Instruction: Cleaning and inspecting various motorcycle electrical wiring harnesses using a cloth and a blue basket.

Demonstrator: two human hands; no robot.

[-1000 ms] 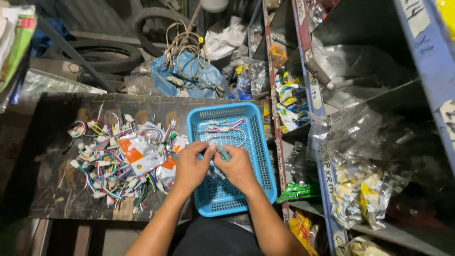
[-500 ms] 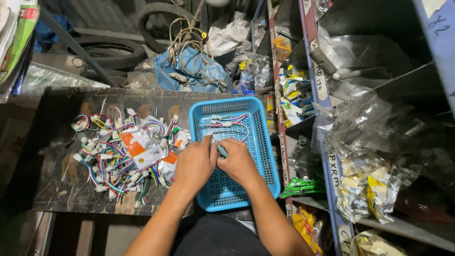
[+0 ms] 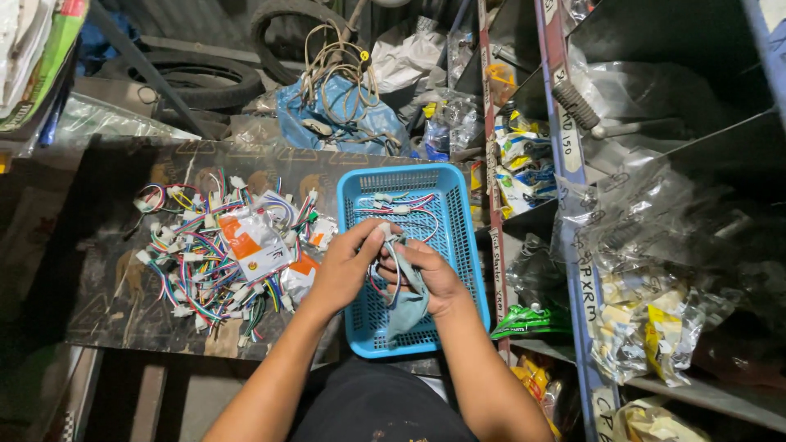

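Observation:
Both hands meet over a blue plastic basket (image 3: pixel 360 184) on a dark table. My left hand (image 3: pixel 348 266) pinches a small white connector with thin coloured wires that loop down between the hands. My right hand (image 3: pixel 430 274) grips the same wire bundle together with a grey-green cloth (image 3: pixel 407 304) that hangs below it into the basket. A few more wired connectors (image 3: pixel 401 206) lie at the basket's far end. To the left of my left hand sits a heap of multicoloured wire connectors (image 3: pixel 205 254) with orange-and-white packets (image 3: pixel 254 241) on top.
The dark patterned tabletop (image 3: pixel 106 270) reaches left to a wall edge. Behind it lie tyres (image 3: pixel 205 82), a blue bag with coiled cables (image 3: pixel 336 98) and crumpled plastic. Metal shelves (image 3: pixel 573 164) crammed with bagged parts fill the right side, close to the basket.
The hands have stayed over the basket, working the wire bundle. The grey-green cloth now hangs in plain view under my right hand. The camera view has shifted slightly.

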